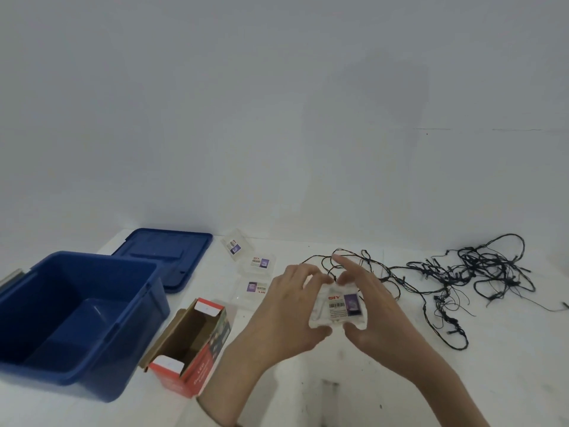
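Observation:
Both hands hold one small clear plastic packet [340,306] with a white barcode label and a purple picture, lifted a little above the white table. My left hand [286,309] grips its left side, thumb under the near corner and fingers curled over the far edge. My right hand [372,306] pinches its right side, thumb at the near edge, index finger raised over the far corner. A tangled black wire string [455,272] lies on the table behind and to the right of the hands.
An open blue plastic bin [77,322] stands at the left, its blue lid [166,254] flat behind it. An open red cardboard box [191,340] lies beside the bin. Three more clear packets [252,272] lie behind my left hand. The white table [508,365] meets a white wall.

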Motion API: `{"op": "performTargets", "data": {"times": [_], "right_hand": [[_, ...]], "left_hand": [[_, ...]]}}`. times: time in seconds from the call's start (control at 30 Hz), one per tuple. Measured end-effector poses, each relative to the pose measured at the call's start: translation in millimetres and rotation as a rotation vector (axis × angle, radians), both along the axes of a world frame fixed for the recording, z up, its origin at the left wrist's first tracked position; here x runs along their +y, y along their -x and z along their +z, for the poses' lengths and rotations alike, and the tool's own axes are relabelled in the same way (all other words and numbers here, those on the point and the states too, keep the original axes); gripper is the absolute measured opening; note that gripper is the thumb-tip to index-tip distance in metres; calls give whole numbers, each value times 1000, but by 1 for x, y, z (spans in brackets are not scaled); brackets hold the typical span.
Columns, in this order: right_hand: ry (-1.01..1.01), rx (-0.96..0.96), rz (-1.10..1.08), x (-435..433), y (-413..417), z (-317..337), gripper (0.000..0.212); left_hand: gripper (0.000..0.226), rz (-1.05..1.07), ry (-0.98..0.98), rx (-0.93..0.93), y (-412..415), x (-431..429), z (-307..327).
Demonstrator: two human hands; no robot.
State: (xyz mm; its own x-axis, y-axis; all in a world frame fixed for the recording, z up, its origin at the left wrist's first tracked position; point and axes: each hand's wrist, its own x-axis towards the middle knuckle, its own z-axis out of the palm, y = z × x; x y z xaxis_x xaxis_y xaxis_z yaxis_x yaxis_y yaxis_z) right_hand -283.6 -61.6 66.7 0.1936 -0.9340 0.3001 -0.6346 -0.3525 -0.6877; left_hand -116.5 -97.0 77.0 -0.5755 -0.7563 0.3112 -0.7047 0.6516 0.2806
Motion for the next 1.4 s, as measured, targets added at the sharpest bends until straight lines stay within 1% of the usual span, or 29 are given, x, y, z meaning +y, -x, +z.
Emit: {"op": "performTargets", "data": {"times": [0.07,0.13,0.23,0.37,0.47,0.53,0.6,0.7,0.8,0.87,0.97,1.07,1.13,1.17,1.2,1.23,1.27,1.3,1.33,1.4], "right_hand": [[-42,25,27,-2,-3,-7,91],[-101,78,64,-3,-7,-16,94],[-188,195,107,-2,-10,-27,98],[-330,276,139,1,-11,-40,83],[-413,317,162,4,-13,-48,74],[-444,354,195,6,-13,-52,71],[-473,393,250,8,-13,-55,71],[-510,439,296,12,-14,-56,75],[-509,517,332,16,-17,-56,79],[-494,579,350,19,-18,-58,79],[-431,660,338,23,-20,-65,75],[-367,694,314,24,-18,-73,63],[-354,693,325,25,-17,-76,54],[-360,672,338,25,-16,-76,50],[-384,628,351,25,-15,-75,46],[-425,558,359,26,-13,-72,43],[-480,468,359,27,-11,-67,41],[-533,365,356,28,-9,-59,39],[-574,262,354,29,-6,-51,37],[-610,94,358,31,-2,-29,33]], "left_hand": [[62,23,-16,-49,0,2,-9],[64,89,-74,-100,-2,4,-18],[72,246,-224,-73,-12,6,-38],[73,423,-388,-15,-28,10,-69],[66,532,-368,-65,-36,14,-84],[63,580,-320,-115,-38,17,-91],[59,612,-294,-114,-39,19,-96],[56,636,-282,-76,-39,19,-97],[66,635,-287,-107,-36,19,-97],[67,595,-257,-120,-33,22,-96],[57,492,-218,-81,-30,32,-97],[44,412,-209,-16,-24,43,-97],[35,399,-299,39,-22,48,-96],[30,398,-409,78,-22,50,-92],[27,386,-565,138,-24,52,-88],[29,359,-737,202,-25,54,-82],[33,313,-877,225,-27,56,-75],[39,262,-973,206,-28,58,-68],[45,219,-1037,192,-30,61,-61],[53,157,-1113,252,-33,63,-46]]}}
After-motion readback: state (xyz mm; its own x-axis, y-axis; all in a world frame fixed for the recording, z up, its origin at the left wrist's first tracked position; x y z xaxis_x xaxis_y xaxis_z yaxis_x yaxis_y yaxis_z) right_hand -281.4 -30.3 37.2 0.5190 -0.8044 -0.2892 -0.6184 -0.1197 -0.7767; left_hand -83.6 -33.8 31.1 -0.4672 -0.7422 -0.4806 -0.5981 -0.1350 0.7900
